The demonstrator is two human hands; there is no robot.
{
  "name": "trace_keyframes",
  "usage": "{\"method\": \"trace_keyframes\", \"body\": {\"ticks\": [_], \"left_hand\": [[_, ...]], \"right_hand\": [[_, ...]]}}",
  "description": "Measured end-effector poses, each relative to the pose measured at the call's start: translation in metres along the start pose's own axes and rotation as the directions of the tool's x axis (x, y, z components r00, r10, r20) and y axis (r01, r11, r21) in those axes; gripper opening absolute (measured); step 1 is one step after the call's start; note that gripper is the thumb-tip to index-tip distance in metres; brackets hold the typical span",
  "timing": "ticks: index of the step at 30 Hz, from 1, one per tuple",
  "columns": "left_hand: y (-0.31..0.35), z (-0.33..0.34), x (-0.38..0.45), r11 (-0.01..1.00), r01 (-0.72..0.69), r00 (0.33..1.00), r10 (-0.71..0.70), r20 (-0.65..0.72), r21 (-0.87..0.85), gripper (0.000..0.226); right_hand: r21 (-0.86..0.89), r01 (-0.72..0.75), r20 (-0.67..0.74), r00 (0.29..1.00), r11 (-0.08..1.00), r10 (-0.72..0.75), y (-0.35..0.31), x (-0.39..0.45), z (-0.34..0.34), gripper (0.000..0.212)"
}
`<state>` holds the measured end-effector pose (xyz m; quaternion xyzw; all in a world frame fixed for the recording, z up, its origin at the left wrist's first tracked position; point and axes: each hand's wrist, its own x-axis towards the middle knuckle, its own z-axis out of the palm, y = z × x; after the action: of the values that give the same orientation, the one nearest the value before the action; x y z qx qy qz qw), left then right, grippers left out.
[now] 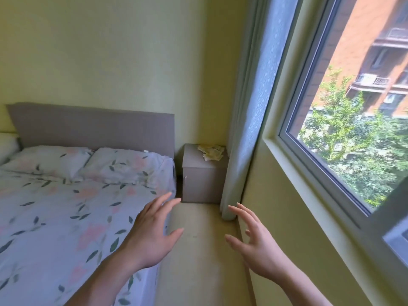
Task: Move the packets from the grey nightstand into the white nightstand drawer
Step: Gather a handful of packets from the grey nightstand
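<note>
A grey nightstand (202, 180) stands in the far corner between the bed and the curtain. Several pale yellowish packets (211, 152) lie in a loose pile on its top, toward the back right. My left hand (152, 233) is stretched forward over the bed's edge, fingers spread and empty. My right hand (254, 241) is held out beside the wall, fingers loosely spread and empty. Both hands are well short of the nightstand. The white nightstand is not in view.
A bed (66, 213) with floral sheets, two pillows and a grey headboard (92, 127) fills the left. A narrow strip of beige floor (198, 250) runs to the nightstand. A pale curtain (245, 129) hangs by the window (344, 111) on the right.
</note>
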<state>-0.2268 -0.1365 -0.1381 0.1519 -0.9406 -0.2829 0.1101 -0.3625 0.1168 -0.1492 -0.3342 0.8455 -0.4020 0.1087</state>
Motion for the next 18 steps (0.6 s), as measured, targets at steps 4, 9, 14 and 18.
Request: {"method": "trace_keyframes", "body": {"ticks": [4, 9, 14, 18], "left_hand": [[-0.007, 0.002, 0.084, 0.999, -0.042, 0.998, 0.041, 0.038, 0.016, 0.068], [-0.022, 0.012, 0.183, 0.999, -0.046, 0.998, 0.045, 0.035, 0.015, 0.070], [-0.040, 0.032, 0.292, 1.000, -0.022, 0.999, 0.021, 0.035, 0.008, 0.072], [-0.047, 0.047, 0.381, 0.999, 0.024, 0.997, -0.026, 0.066, 0.033, 0.070]], "right_hand": [[0.018, -0.022, -0.001, 1.000, 1.000, 0.022, 0.017, 0.069, -0.008, 0.064], [0.052, -0.037, -0.015, 0.999, 0.998, 0.038, 0.043, 0.174, -0.018, 0.064], [0.093, -0.037, 0.000, 0.999, 0.995, 0.037, 0.088, 0.283, -0.027, 0.064], [0.120, -0.067, 0.019, 0.998, 0.991, 0.065, 0.130, 0.366, -0.045, 0.063]]}}
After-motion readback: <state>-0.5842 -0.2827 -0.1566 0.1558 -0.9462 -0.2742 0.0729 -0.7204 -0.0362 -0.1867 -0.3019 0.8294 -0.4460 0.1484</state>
